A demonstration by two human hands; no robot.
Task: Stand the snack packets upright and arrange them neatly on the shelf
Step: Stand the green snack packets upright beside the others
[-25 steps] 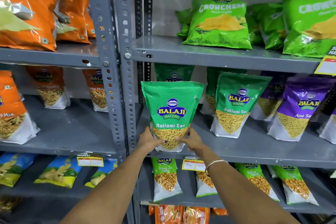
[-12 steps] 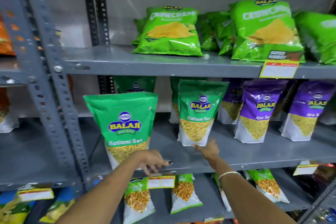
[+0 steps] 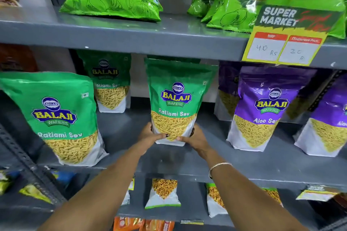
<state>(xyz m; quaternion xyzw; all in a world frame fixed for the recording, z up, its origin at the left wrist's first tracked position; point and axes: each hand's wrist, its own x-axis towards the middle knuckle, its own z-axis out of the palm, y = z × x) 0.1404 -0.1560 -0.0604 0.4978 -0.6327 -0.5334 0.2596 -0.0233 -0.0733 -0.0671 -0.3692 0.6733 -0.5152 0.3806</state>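
The left hand (image 3: 150,134) and the right hand (image 3: 195,137) form one grip on the lower part of a green, glossy plastic stand-up pouch of Ratlami Sev (image 3: 173,103): each palm lies against one side of the white base, and the thumbs press on the front face, nearly meeting below the clear window. Both hands are pressed against the pouch, pinching it between them.

The pouch stands upright on the grey metal middle shelf (image 3: 187,163), set back from the front edge, between a larger-looking green Ratlami Sev pouch at the front left (image 3: 56,118) and a purple Aloo Sev pouch (image 3: 262,108) to its right, apart from both. Another green pouch (image 3: 110,82) stands further back on the left.

It will probably handle as light and soft: a thin film bag part-filled with loose yellow strands that would shift and crush under a hard squeeze. The glossy film looks slippery, so low on the sides, where the gusseted base is widest and stiffest, seems the sound place to hold it. The upper half appears slack and would likely fold if taken there.

Its top is bright green with a blue and yellow logo; the lower part is white around a window showing the sev.
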